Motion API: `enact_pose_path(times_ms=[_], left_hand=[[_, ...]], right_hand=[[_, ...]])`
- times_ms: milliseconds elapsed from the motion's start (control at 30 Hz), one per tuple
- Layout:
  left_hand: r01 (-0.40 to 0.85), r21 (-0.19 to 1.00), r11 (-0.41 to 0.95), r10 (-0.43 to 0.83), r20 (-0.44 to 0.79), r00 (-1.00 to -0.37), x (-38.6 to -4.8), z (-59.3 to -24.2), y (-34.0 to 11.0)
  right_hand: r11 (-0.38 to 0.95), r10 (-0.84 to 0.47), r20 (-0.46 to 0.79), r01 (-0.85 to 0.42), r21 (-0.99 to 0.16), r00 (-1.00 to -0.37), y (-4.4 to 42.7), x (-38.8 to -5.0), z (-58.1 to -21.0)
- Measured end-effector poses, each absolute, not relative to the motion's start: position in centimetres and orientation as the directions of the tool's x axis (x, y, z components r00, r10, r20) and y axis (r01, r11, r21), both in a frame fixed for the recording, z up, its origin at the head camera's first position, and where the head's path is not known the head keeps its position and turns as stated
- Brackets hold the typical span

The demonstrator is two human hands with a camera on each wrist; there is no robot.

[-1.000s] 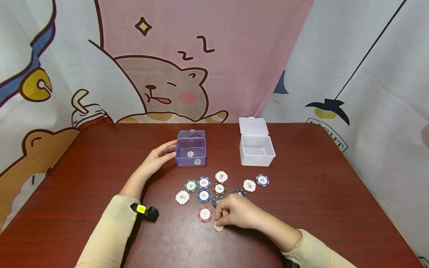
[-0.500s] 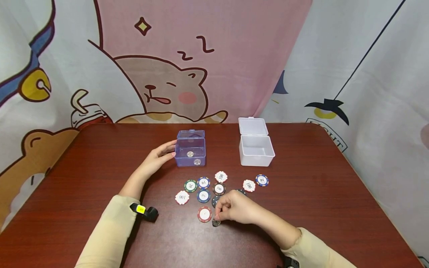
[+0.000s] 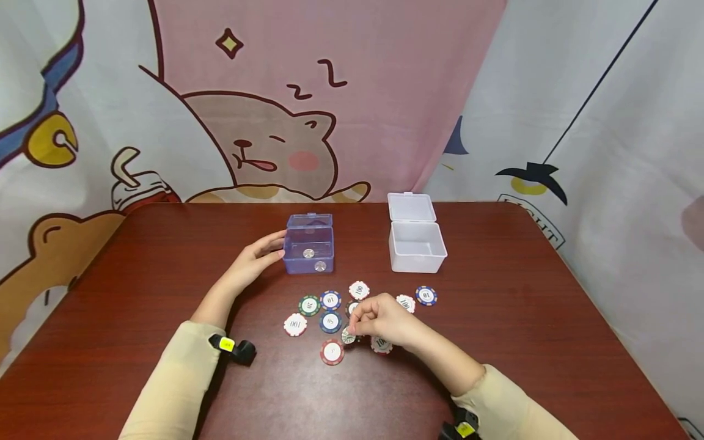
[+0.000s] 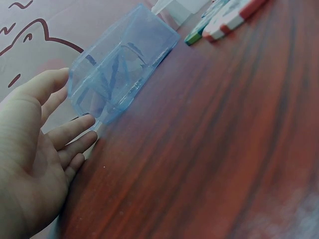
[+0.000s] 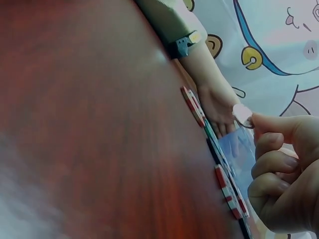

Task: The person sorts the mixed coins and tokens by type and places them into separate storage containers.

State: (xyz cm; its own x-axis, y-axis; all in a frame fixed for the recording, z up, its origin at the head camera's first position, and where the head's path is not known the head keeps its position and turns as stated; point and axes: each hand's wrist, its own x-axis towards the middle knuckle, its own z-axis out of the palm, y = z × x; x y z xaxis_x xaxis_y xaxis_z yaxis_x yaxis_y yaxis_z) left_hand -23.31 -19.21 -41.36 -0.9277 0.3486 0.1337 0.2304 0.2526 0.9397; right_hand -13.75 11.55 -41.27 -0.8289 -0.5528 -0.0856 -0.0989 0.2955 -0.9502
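Note:
The right hand (image 3: 387,321) pinches a small silver coin (image 3: 348,335) by its edge, over the chips in the middle; in the right wrist view the coin (image 5: 242,115) is lifted above the table between thumb and finger. At the left side of a blue see-through box (image 3: 309,264) rests the left hand (image 3: 250,266), its fingertips against the wall. In the left wrist view the left hand (image 4: 45,134) has loosely spread fingers beside the blue box (image 4: 119,64). Two coins show in the blue box, whose lid stands up.
A white box (image 3: 418,263) with raised lid stands to the right. Poker chips lie in front of the boxes, among them a red one (image 3: 332,352), a green one (image 3: 309,305) and a blue one (image 3: 426,296). A patterned curtain (image 3: 407,91) hangs behind the table.
The right hand has picked the coin up off the table and moved it forward, uncovering a chip below the wrist. The left hand stays at the blue box. The head view has shifted slightly.

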Motion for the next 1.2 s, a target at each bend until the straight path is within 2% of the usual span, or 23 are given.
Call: enact_pose_path(times_ms=[367, 733, 1200], left_hand=[[0.238, 0.944, 0.227, 0.337, 0.153, -0.929, -24.8, -44.0, -20.1], [0.234, 0.948, 0.214, 0.343, 0.151, -0.927, -24.8, -43.8, -19.8], [0.223, 0.948, 0.229, 0.347, 0.134, -0.928, -23.9, -42.3, -19.4]], right_hand=[[0.224, -0.445, -0.083, -0.021, -0.974, -0.892, 11.4, -15.3, -40.9], [0.165, -0.382, -0.100, 0.039, -0.986, -0.919, 10.4, -16.7, -40.8], [0.175, -0.208, -0.108, 0.072, -0.982, -0.972, 9.4, -18.9, -40.3]])
